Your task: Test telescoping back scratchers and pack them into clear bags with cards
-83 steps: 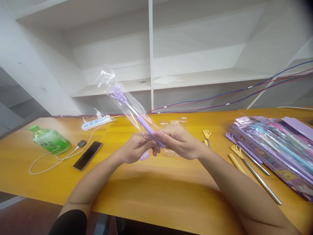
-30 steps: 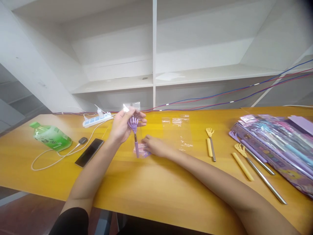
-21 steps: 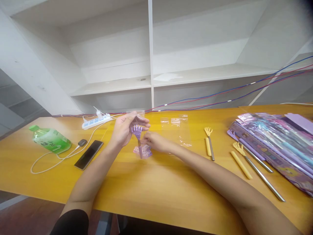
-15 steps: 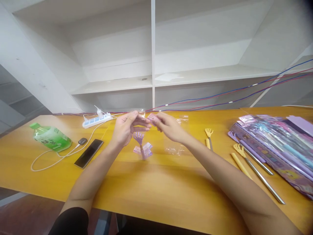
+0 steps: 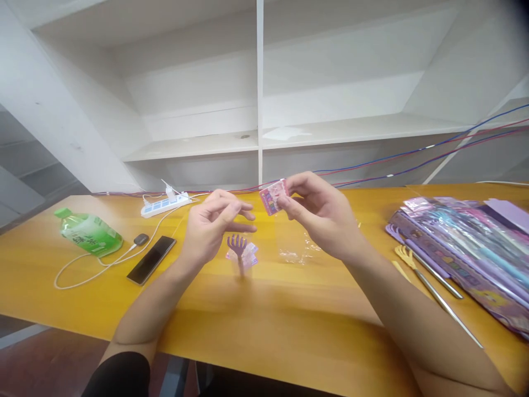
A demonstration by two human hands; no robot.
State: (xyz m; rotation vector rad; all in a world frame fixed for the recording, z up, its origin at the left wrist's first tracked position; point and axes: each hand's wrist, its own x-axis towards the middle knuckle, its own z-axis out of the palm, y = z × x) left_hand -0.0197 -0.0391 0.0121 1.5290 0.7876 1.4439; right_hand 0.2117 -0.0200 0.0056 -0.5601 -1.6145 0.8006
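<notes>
My right hand [image 5: 320,215] pinches a small pink printed card [image 5: 273,197] between thumb and fingers, held up above the table. To its left, my left hand [image 5: 212,226] is partly closed, thumb against the forefinger and the other fingers pointing toward the card without touching it. Directly under those fingers a purple back scratcher [image 5: 237,245] is held off the table, claw end up; exactly where it is gripped does not show. Behind its shaft, several small pink and lilac cards [image 5: 250,255] lie on the table. Crumpled clear plastic bags [image 5: 295,255] lie below my right hand.
At right lie a yellow back scratcher [image 5: 407,255] and a pile of packaged scratchers [image 5: 467,242]. At left are a green bottle [image 5: 88,231], a phone [image 5: 151,260], a white cable [image 5: 58,275] and a power strip [image 5: 165,204]. White shelving [image 5: 259,82] stands behind the table.
My right hand has pulled away to the right and turned upward with the pink card, which now faces me. My left hand and the purple scratcher have dropped slightly.
</notes>
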